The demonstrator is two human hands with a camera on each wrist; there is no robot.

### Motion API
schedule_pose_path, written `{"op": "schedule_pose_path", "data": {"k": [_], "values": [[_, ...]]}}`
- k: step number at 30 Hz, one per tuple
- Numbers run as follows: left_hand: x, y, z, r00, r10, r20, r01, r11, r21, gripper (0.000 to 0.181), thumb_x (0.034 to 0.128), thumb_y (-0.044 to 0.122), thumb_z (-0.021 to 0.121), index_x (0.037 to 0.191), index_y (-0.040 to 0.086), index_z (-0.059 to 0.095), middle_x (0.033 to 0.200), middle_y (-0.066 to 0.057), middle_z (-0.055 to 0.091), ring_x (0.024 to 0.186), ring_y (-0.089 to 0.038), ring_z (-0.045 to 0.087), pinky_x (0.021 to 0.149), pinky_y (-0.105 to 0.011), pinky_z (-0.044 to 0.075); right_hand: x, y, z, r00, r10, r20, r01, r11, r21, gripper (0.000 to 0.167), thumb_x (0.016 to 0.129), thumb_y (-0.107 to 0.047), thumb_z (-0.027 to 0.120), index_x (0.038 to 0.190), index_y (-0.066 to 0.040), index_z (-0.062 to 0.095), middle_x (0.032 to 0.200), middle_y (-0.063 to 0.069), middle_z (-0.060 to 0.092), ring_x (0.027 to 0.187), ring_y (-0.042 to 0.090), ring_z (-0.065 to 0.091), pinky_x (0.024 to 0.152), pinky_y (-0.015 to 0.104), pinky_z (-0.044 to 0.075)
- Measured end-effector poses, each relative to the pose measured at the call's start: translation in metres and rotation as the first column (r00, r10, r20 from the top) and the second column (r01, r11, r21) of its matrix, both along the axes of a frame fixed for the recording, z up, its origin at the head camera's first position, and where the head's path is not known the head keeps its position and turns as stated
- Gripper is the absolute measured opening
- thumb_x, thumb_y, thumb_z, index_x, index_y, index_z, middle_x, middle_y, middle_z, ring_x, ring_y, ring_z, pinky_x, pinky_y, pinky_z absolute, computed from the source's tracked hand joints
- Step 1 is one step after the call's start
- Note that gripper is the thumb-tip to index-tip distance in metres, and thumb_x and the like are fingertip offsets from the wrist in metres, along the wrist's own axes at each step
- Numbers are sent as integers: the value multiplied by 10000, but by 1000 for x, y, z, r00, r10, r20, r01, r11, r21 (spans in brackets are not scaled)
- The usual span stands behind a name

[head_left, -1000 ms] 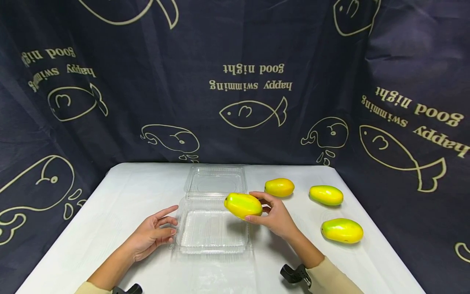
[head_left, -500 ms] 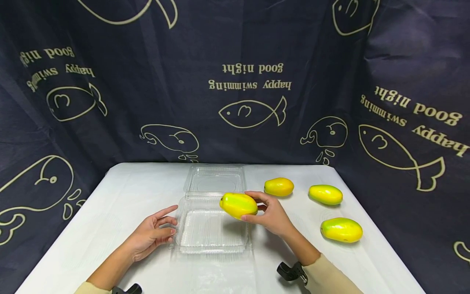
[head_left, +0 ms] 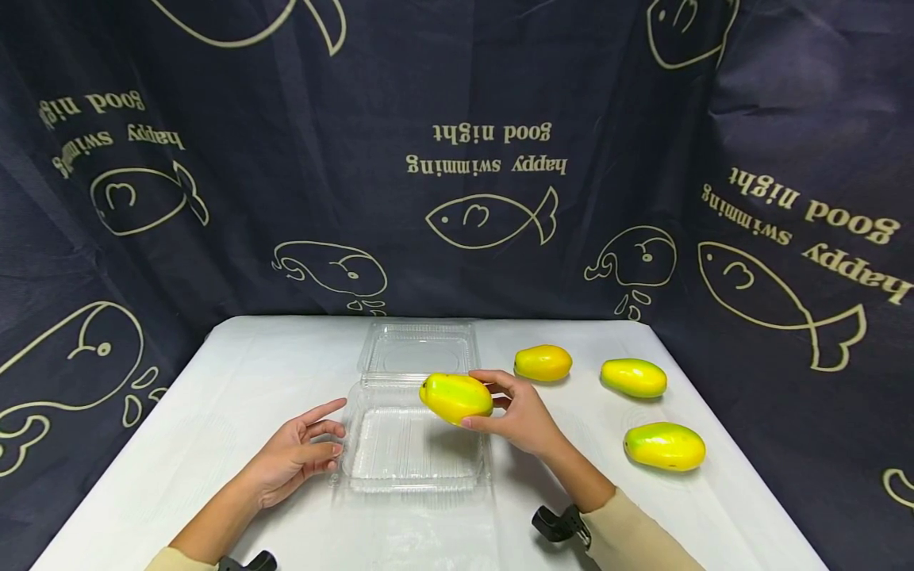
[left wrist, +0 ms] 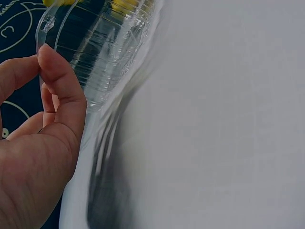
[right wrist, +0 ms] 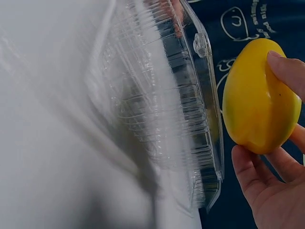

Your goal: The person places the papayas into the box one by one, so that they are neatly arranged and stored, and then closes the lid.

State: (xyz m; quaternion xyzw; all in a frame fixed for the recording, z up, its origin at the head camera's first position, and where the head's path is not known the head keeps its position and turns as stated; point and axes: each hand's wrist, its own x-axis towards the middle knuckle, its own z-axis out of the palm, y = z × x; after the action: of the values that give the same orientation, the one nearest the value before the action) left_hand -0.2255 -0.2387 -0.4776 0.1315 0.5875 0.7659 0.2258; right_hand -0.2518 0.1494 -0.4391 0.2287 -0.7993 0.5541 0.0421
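A yellow-green papaya [head_left: 457,398] is held up by my right hand [head_left: 520,414], above the right part of a clear plastic clamshell box [head_left: 414,484]. Thumb and fingers grip its right end; in the right wrist view the papaya [right wrist: 259,98] is beside the box wall [right wrist: 190,95]. My left hand [head_left: 296,460] stays at the box's left edge with loosely bent fingers. In the left wrist view its fingertips are at the clear rim [left wrist: 45,28]; whether they touch it I cannot tell. The box's lid [head_left: 421,349] lies folded back, away from me.
Three more papayas lie on the white table [head_left: 228,396] to the right: one papaya [head_left: 543,362] near the lid, another papaya [head_left: 634,378] farther right, and a third papaya [head_left: 665,446] nearer me. A dark printed curtain [head_left: 328,159] hangs behind and at the sides.
My right hand has carried the papaya a little to the left over the box. The left hand, the box and the other papayas stay in place.
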Motion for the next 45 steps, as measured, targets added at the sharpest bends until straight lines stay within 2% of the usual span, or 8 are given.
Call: {"op": "schedule_pose_path", "data": {"k": [10,21,28,34,41,45], "values": [[1,1,0,1000,5,3,-5,1000,-3,871,944,-81,615,1625,-7,78,1102,28,592,807,-55,624,711,-201,603,-2,-6,2,1000,25,19,-25,1000,-6,649,735,-151,930,1323,-118,657,1316,72,674,1113,325,648,909,276,599],[0,1,0,1000,4,-4,-4,1000,-6,862,945,-91,602,1624,-11,77,1096,36,594,805,-50,622,711,-200,603,-1,-14,4,998,43,46,-43,999,6,679,743,-175,925,1356,-105,642,1333,80,669,1070,253,676,913,339,608],[1,1,0,1000,2,-9,-2,1000,1,860,949,-103,584,1624,-16,59,1092,42,597,809,-49,624,711,-195,603,0,-18,4,994,66,85,-65,998,-16,674,738,-151,927,1350,-122,647,1336,77,663,1095,325,670,939,403,612],[1,1,0,1000,2,-13,-2,1000,5,840,952,-115,570,1624,-10,77,1098,37,598,809,-52,624,710,-197,603,-1,-22,2,994,58,95,-57,998,-13,664,731,-167,935,1337,-149,663,1326,51,675,1085,322,679,919,299,615],[1,0,-1,1000,0,-14,0,1000,10,829,954,-112,569,1624,-3,93,1104,34,596,817,-54,629,719,-201,606,-3,-25,2,997,60,48,-60,998,8,643,743,-187,931,1329,-138,672,1298,46,695,1086,269,663,946,360,605],[1,1,-1,1000,5,-13,-5,1000,6,835,953,-109,574,1625,-5,87,1105,32,594,814,-54,628,717,-201,606,-4,-28,1,997,63,42,-64,998,26,648,735,-200,937,1326,-158,677,1283,26,704,1077,260,665,934,357,607]]}}
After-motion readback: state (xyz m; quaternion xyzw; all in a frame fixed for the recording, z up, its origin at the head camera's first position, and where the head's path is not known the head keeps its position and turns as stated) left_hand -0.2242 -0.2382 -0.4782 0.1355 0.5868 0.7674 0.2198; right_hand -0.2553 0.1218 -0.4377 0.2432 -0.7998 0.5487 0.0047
